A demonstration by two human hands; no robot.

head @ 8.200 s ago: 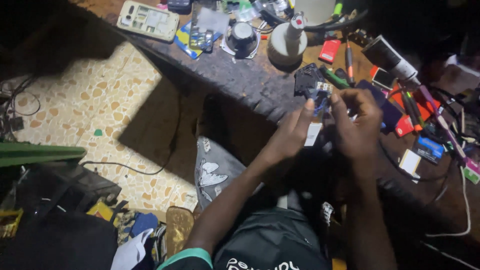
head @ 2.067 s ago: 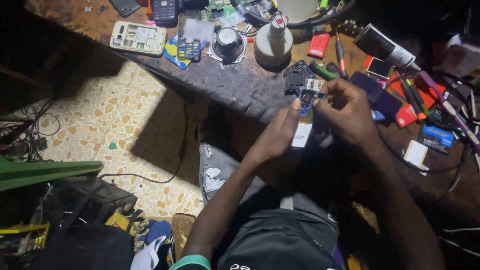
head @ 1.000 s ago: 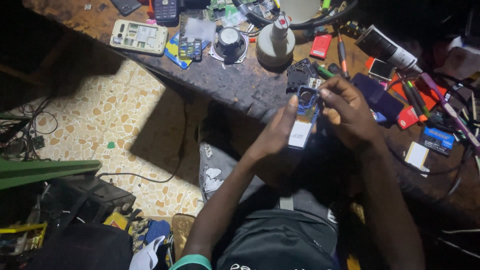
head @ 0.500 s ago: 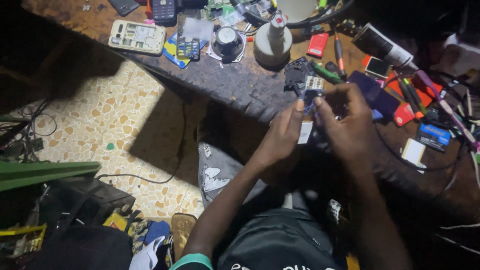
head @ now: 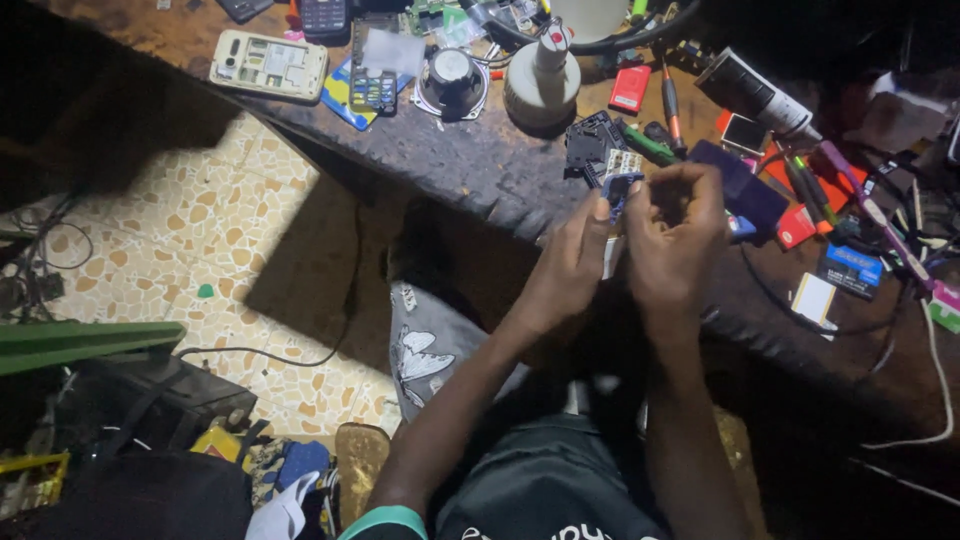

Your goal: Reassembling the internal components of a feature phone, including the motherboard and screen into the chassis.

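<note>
Blue-and-white phone board (head: 618,186) pinched between left hand (head: 570,265) and right hand (head: 672,240) fingertips above cluttered bench (head: 470,165); step: mid-handling, finer grip likely needed next.

The small phone part (head: 617,185) is mostly hidden between the left hand (head: 570,265) and the right hand (head: 675,235); only its top end shows, and how the fingers grip it cannot be told. The white strip (head: 611,257) under it is covered almost fully. At the top edge, the dark phone (head: 322,15) and the white container (head: 590,15) are cut off. The right side of the desk (head: 480,165) is lost in darkness.
</note>
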